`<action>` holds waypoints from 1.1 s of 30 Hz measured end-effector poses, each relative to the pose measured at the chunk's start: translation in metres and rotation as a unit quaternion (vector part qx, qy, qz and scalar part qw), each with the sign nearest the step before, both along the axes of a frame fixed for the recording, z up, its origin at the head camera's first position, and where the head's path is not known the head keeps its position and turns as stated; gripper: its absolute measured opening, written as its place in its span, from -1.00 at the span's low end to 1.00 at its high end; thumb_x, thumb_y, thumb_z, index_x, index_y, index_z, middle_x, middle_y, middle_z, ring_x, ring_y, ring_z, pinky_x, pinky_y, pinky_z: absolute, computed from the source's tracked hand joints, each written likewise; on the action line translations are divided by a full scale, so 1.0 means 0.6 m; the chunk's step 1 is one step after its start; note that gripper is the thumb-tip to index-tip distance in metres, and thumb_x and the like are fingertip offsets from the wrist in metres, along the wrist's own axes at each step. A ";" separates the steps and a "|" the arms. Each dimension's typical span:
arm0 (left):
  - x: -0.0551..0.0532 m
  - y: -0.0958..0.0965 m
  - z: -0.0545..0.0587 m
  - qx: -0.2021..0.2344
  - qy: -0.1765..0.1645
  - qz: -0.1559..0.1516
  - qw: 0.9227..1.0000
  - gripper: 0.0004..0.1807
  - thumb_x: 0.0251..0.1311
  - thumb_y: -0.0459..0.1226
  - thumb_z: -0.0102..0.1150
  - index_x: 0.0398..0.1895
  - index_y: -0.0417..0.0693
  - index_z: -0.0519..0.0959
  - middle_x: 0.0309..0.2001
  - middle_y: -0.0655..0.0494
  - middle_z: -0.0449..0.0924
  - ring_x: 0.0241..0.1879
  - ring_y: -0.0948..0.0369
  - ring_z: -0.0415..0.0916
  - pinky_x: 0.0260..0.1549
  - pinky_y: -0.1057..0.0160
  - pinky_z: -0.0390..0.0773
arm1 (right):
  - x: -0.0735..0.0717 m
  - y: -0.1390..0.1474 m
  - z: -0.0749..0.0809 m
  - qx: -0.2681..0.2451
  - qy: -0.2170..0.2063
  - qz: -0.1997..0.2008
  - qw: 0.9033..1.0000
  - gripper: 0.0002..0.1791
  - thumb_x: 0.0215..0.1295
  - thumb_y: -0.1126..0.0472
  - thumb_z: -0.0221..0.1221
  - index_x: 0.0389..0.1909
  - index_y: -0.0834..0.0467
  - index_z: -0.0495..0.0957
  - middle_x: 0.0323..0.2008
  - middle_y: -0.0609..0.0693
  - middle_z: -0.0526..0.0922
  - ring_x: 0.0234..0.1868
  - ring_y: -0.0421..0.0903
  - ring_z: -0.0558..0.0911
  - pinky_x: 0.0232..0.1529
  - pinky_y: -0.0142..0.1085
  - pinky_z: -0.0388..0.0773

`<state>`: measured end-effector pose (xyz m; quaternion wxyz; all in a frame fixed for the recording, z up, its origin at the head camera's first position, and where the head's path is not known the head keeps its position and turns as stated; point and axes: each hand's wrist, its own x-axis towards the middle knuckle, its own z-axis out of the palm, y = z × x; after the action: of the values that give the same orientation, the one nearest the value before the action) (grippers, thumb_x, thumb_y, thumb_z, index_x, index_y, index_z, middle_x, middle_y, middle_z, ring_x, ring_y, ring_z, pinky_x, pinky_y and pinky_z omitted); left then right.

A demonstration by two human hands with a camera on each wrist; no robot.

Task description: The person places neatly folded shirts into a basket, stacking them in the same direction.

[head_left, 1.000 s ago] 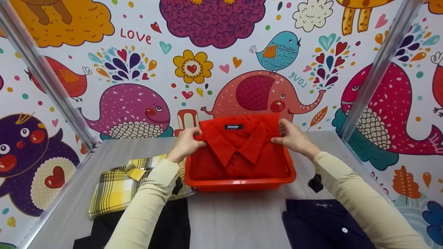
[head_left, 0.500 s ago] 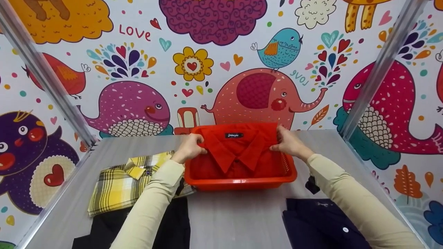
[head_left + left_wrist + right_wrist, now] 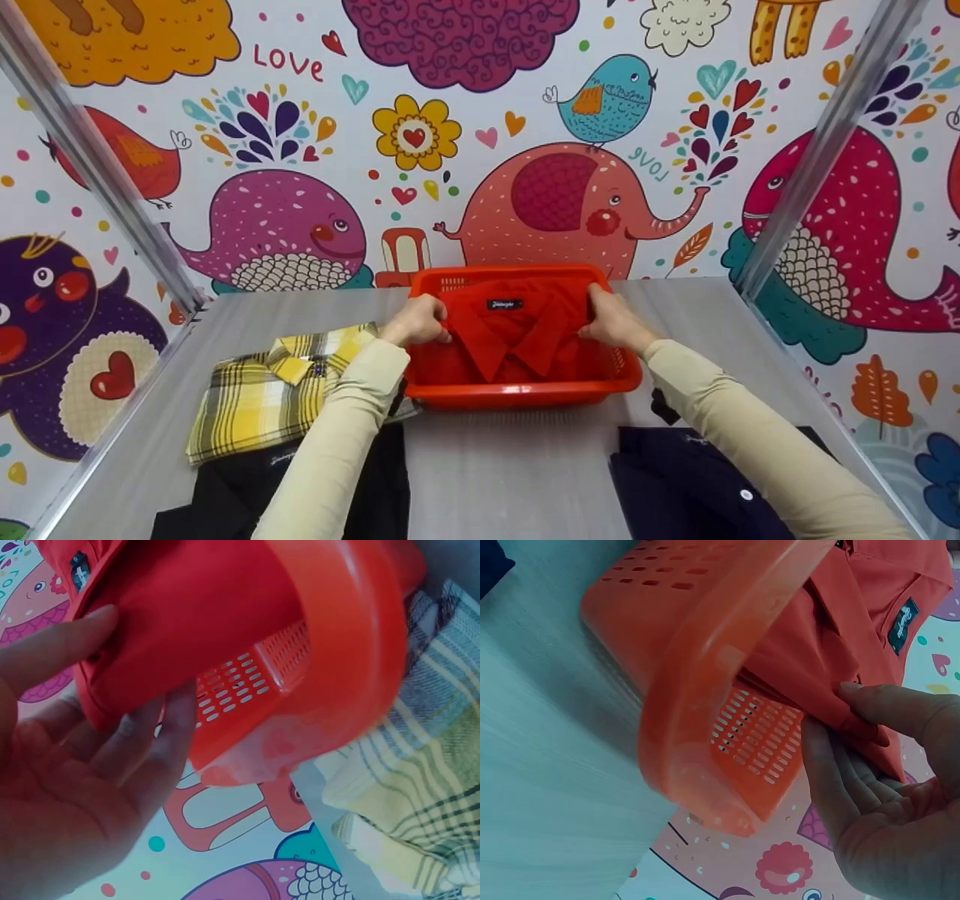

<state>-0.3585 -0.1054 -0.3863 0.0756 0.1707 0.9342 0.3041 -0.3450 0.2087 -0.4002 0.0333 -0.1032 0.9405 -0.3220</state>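
A folded red shirt with a pointed collar and a black neck label lies within the walls of an orange-red plastic basket. My left hand pinches the shirt's left shoulder edge, thumb on top and fingers beneath, as the left wrist view shows. On the opposite side my right hand grips the other shoulder edge in the same way. In the right wrist view the shirt slants over the basket's slotted floor, its collar end still lifted.
A folded yellow plaid shirt lies left of the basket, partly over a black garment. A navy garment with a white button is at the front right. A patterned wall stands behind the grey table.
Both hands have come down and slightly inward with the shirt. Its collar end has sunk from above the basket's back rim to below it, so that rim now shows.
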 end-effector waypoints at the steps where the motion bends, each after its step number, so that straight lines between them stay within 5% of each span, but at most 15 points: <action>1: 0.000 0.000 0.000 0.002 -0.003 0.002 1.000 -0.67 -0.11 -0.47 0.40 -0.69 -0.10 0.39 -0.65 0.15 0.26 -0.55 0.19 0.23 -0.56 0.32 0.21 | 0.000 0.000 -0.001 -0.001 0.000 -0.003 1.000 -0.52 0.11 0.46 0.30 0.00 0.32 0.30 -0.15 0.26 0.51 -0.13 0.16 0.54 -0.04 0.03 0.52; 8: 0.003 -0.005 -0.007 0.022 0.016 0.024 0.999 -0.86 -0.03 -0.45 0.37 -0.42 -0.30 0.58 -0.44 -0.01 0.54 -0.38 0.08 0.43 -0.35 0.22 0.47 | 0.002 0.007 -0.008 -0.009 -0.002 -0.014 1.000 -0.58 0.12 0.46 0.30 -0.06 0.33 0.33 -0.21 0.24 0.52 -0.18 0.14 0.55 -0.08 0.01 0.56; 14: 0.008 -0.018 -0.007 0.057 0.025 0.053 0.997 -0.71 0.12 -0.44 0.25 -0.07 -0.38 0.59 -0.09 -0.20 0.59 -0.05 -0.08 0.49 0.02 0.03 0.46 | 0.006 0.020 -0.015 -0.024 -0.011 -0.025 0.999 -0.56 0.11 0.44 0.30 -0.03 0.34 0.34 -0.11 0.29 0.51 -0.11 0.18 0.51 -0.02 0.06 0.52; 24: 0.009 -0.045 -0.013 0.062 0.040 0.047 0.996 -0.74 0.12 -0.45 0.20 -0.10 -0.40 0.58 -0.13 -0.22 0.60 -0.09 -0.09 0.51 -0.04 0.00 0.50 | 0.009 0.041 -0.025 0.001 0.026 0.007 1.000 -0.65 0.08 0.42 0.29 -0.13 0.37 0.40 -0.17 0.29 0.53 -0.15 0.16 0.50 -0.05 0.05 0.52; 33: 0.016 -0.077 -0.019 0.077 0.046 0.037 0.995 -0.76 0.09 -0.47 0.17 -0.17 -0.45 0.57 -0.20 -0.26 0.61 -0.15 -0.11 0.52 -0.12 -0.02 0.51 | 0.017 0.070 -0.019 -0.036 0.054 0.011 0.998 -0.69 0.10 0.45 0.26 -0.14 0.41 0.42 -0.22 0.27 0.54 -0.20 0.20 0.58 -0.20 -0.01 0.61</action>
<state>-0.3486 -0.1514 -0.3975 0.0077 0.1553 0.9161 0.3696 -0.3347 0.2506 -0.4113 -0.0179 -0.1321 0.9276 -0.3490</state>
